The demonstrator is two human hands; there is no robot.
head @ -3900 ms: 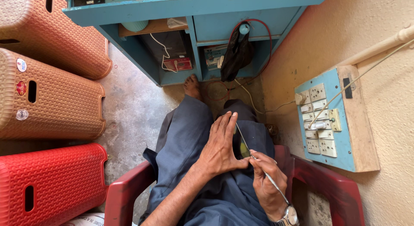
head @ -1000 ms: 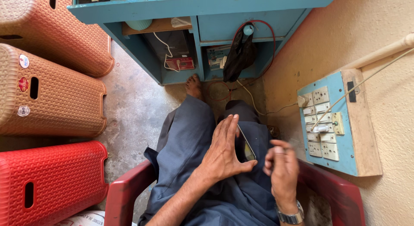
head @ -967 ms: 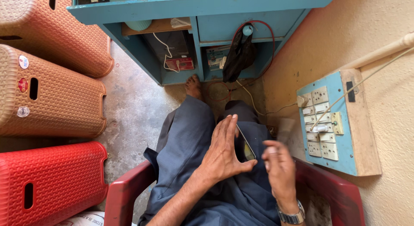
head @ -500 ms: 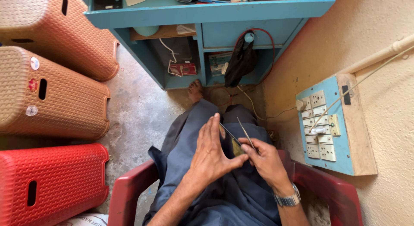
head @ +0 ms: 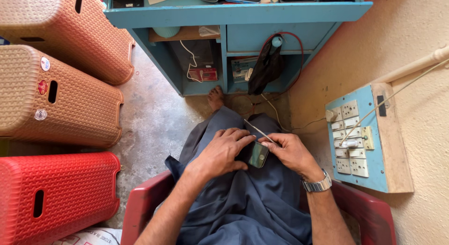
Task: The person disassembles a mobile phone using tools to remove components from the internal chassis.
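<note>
**Small device held on the lap, thin tool at its edge**

Largest first: three woven plastic stools lie stacked on their sides at the left, two tan ones (head: 56, 93) and a red one (head: 56, 198). A blue shelf unit (head: 234, 13) stands ahead, with a black pouch (head: 266, 67) hanging inside it, and a board of wall switches (head: 362, 137) is fixed to the wall at right. The person sits in a red plastic chair (head: 140, 210), dark trousers covering the lap.

On that lap, the left hand (head: 220, 153) is curled around a small dark phone-like device (head: 258, 154), pressing it against the thigh. The right hand (head: 290, 151), with a wristwatch (head: 318, 184), pinches a thin metal tool (head: 258, 131) whose near end meets the device's upper edge.

Judging from this, the work looks early or midway: the device appears whole, no loose parts show on the lap, and the tool seems only just applied. Whether anything has been loosened cannot be told.
</note>
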